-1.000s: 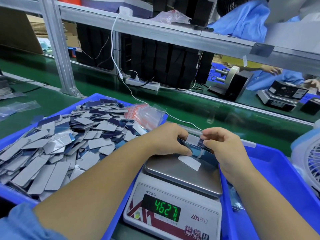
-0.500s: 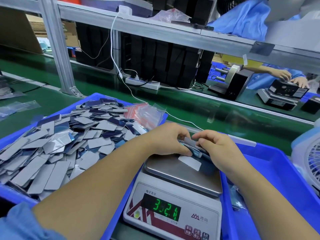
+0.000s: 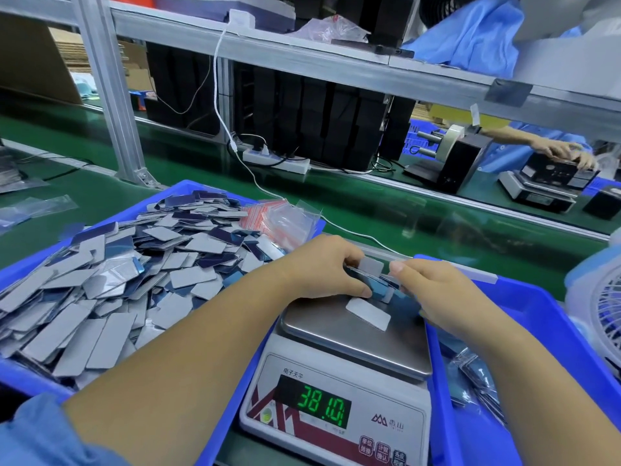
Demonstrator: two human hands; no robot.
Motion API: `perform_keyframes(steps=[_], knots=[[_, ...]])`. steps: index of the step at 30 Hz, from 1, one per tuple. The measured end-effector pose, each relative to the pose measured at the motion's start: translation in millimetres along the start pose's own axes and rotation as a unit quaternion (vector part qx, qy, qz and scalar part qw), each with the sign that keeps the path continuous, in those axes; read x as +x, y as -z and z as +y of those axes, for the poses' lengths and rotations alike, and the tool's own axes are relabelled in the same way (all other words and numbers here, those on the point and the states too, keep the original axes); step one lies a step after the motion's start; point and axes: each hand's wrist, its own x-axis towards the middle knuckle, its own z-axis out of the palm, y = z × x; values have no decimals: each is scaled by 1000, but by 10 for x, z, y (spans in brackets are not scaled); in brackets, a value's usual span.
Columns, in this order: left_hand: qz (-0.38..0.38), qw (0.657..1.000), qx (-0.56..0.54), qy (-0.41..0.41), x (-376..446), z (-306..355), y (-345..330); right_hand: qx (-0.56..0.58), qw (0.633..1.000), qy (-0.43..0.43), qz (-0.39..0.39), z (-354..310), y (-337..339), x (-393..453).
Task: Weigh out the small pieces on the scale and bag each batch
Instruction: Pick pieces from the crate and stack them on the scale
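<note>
1. Left hand [image 3: 322, 267], centre of the frame: fingers curled round one end of a small stack of pieces [image 3: 373, 280], thumb at its lower edge.
2. Right hand [image 3: 433, 290], just right of centre: fingers curled, pinching the other end of the same stack, which is held just above the far edge of the scale pan.
3. Scale [image 3: 339, 375], lower centre: steel pan, white body, green display reading 38.10; it stands between 2 blue trays.
4. Single grey piece [image 3: 368, 314], lying flat on the pan, below the held stack.
5. Left blue tray [image 3: 188, 190], left half of the frame: heaped with loose grey and dark blue pieces [image 3: 111, 297]; a bundle of clear bags with red strips [image 3: 282, 223] rests at its far right corner.
6. Right blue tray [image 3: 544, 317], lower right: holds filled bags [image 3: 477, 378] beside the scale.
7. Green table [image 3: 369, 210], upper half: carries a white power strip [image 3: 275, 159] and cable.
</note>
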Motion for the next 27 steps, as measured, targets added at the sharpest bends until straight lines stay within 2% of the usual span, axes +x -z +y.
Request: perform_keyframes(steps=[2, 4, 6, 10, 14, 15, 17, 20, 22, 25, 27], knots=[[-2, 1000, -11, -2, -2, -4, 9, -30, 999, 35, -6, -8, 10, -5], [3, 1000, -1, -1, 5, -12, 7, -7, 999, 44, -15, -12, 77, -20], [5, 1000, 6, 3, 14, -23, 2, 29, 999, 24, -11, 10, 143, -34], [-4, 1000, -9, 13, 14, -33, 15, -1, 1000, 8, -18, 14, 177, -46], [0, 1000, 11, 23, 38, -34, 35, -51, 997, 34, 36, 32, 304, -45], [3, 1000, 14, 24, 42, -38, 36, -44, 997, 36, 54, 36, 349, -50], [10, 999, 17, 24, 41, -46, 30, 44, 996, 41, 64, 30, 415, -74], [19, 999, 20, 21, 33, -50, 10, 131, 989, 65, 19, -68, 362, -147], [19, 999, 23, 12, 32, -49, 10, 75, 994, 82, 4, -111, 211, -139], [14, 999, 32, -2, 35, -48, 35, -83, 989, 102, 61, -118, 7, -76], [8, 999, 33, -6, 31, -53, 61, -87, 987, 106, 81, -111, -51, -56]])
